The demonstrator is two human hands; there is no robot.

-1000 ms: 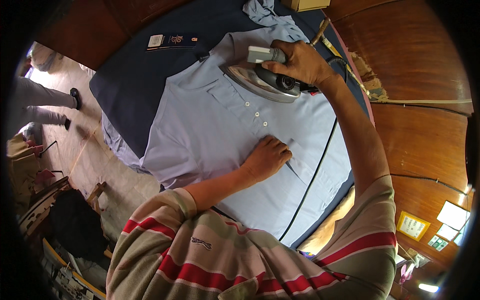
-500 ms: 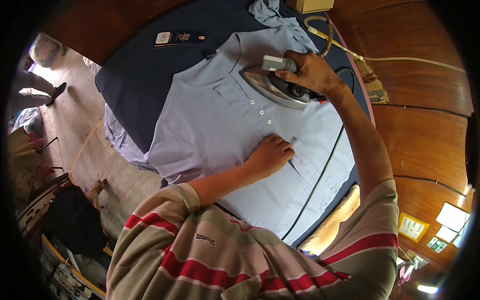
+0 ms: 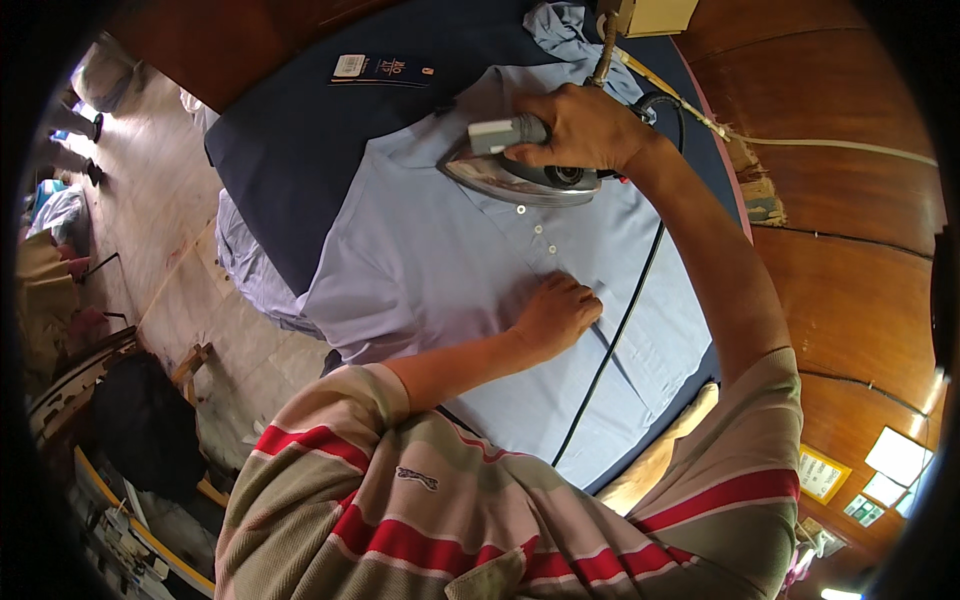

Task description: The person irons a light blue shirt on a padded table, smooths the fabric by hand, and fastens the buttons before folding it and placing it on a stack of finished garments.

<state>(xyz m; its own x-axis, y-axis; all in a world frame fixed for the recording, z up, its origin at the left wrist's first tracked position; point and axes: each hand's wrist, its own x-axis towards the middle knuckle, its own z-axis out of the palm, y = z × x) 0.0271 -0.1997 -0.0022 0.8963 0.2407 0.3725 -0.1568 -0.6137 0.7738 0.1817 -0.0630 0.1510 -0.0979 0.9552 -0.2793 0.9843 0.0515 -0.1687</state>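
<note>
A light blue shirt is spread out on a dark blue cloth-covered surface, its front with several white buttons facing up. My right hand is wrapped round the handle of an electric iron. The iron's metal soleplate rests on the upper front of the shirt, over the top of the button strip and near the collar. Lower down, my left hand lies on the shirt just below the buttons, its fingers curled in on the cloth. The fingertips are partly hidden.
A dark tag card lies beyond the collar. The iron's black cord crosses the shirt on the right. A box stands at the far edge, by a wooden wall. Lilac cloth hangs at the left edge.
My right hand has slid the iron to the left across the shirt, towards the collar, and its tip has turned more to the left. My left hand stays nearly in place on the cloth.
</note>
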